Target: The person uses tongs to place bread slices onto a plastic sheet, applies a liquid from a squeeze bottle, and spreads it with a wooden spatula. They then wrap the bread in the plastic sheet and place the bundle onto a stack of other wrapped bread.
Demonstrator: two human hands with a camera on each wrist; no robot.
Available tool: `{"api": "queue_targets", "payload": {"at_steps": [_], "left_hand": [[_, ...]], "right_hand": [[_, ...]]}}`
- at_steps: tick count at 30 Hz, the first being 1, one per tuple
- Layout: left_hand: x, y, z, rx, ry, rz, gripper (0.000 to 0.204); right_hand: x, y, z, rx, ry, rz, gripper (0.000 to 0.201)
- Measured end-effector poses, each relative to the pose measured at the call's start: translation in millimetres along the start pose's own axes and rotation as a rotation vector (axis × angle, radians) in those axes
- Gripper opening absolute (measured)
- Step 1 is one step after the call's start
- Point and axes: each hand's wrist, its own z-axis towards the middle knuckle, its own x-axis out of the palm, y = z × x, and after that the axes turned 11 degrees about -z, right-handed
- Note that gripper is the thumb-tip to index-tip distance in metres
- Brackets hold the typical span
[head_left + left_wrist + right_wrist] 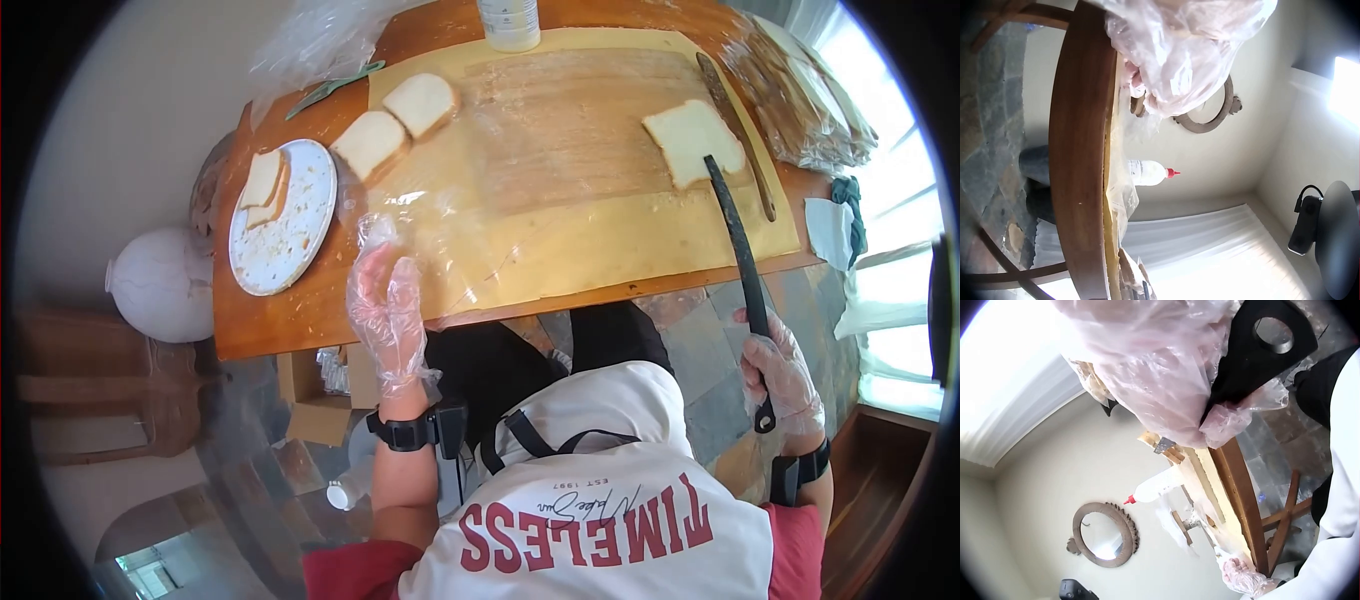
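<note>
My right hand (785,375), in a clear plastic glove, grips the handle of a long black knife (741,250) beside the table's front edge. A round hole shows in the handle end (1274,334) in the right wrist view. In the head view the knife's tip overlaps a slice of bread (690,140) lying flat on the right of the wooden board (560,120). My left hand (390,310), gloved too, is at the front left edge with relaxed, slightly bent fingers and nothing in them. Two more bread slices (370,142) lie side by side beyond it.
Left stands a white plate (312,215) with stacked bread pieces (262,182) and crumbs. A white bottle (510,22) with a red tip is at the back. A green utensil (333,88) lies back left, a thin brown stick (738,130) right, near bagged items (805,95).
</note>
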Motion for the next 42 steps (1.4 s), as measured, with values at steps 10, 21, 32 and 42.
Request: {"api": "queue_targets", "payload": {"at_steps": [10,21,32,42], "left_hand": [[5.7,-2.7,-0.8,-0.082,-0.031,-0.056,0.028],[6.8,-4.8,-1.4,-0.088,-0.025,-0.075,0.029],[6.8,-9.2,-0.6,-0.104,-0.036,-0.064,0.028],[2.4,-20.7,7.0,0.317,0.263,0.378,0.053]], "right_hand": [[-38.0,21.5,39.5,-0.702,-0.637,-1.116,0.032],[-43.0,29.4,12.9,-0.658,-0.625,-1.318,0.037],[-34.8,39.2,42.3,-0.613,-0.565,-1.258,0.034],[-21.4,39.1,14.8,-0.167,-0.037,-0.255,0.031]]}}
